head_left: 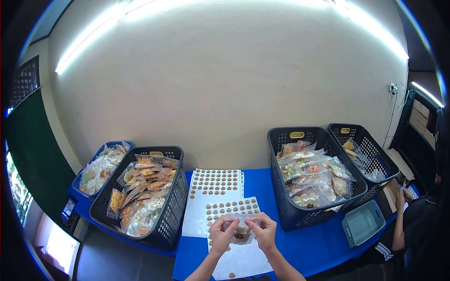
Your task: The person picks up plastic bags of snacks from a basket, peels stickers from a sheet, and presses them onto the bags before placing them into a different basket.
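Observation:
Above the blue table, my left hand [221, 234] and my right hand [264, 231] pinch the upper corners of a small clear plastic pouch [242, 235]. Pale contents show through its film, and a round brown label sits on its front. Beneath the pouch lies a white sticker sheet [239, 264] with rows of small round brown stickers; part of it is hidden by my hands. A second sticker sheet [198, 213] lies partly under it, farther back and to the left.
A black basket [176, 199] of filled pouches stands left, with a blue basket [75, 180] behind it. On the right are another full black basket [318, 210], a less filled black basket [375, 175] and a grey-green tray [368, 222]. A person [417, 225] sits at far right.

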Demonstrator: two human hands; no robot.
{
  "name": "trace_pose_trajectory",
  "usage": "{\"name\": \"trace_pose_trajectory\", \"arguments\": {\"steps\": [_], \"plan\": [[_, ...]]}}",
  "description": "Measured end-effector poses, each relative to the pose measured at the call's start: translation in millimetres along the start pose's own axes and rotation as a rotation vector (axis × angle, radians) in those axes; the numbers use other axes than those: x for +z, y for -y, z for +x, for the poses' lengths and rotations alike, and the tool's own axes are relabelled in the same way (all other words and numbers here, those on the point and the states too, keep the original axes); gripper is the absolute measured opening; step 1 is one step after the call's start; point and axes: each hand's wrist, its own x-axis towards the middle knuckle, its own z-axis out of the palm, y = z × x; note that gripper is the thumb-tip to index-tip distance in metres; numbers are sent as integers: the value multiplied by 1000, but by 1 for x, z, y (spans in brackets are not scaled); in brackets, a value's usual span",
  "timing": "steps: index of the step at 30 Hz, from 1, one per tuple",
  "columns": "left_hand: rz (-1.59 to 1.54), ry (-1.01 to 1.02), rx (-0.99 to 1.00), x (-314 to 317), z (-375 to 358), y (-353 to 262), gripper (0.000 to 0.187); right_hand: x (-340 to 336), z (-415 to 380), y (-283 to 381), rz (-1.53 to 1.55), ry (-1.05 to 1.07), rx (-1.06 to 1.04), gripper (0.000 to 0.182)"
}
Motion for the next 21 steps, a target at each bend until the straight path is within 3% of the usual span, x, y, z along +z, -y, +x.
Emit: {"name": "trace_pose_trajectory", "arguments": {"steps": [15,21], "plan": [[10,-16,28,-22,2,3,6,-14,-10,-2,81,62,90,5],[-55,35,-102,-27,5,1,9,-9,-10,-10,59,22,42,3]]}}
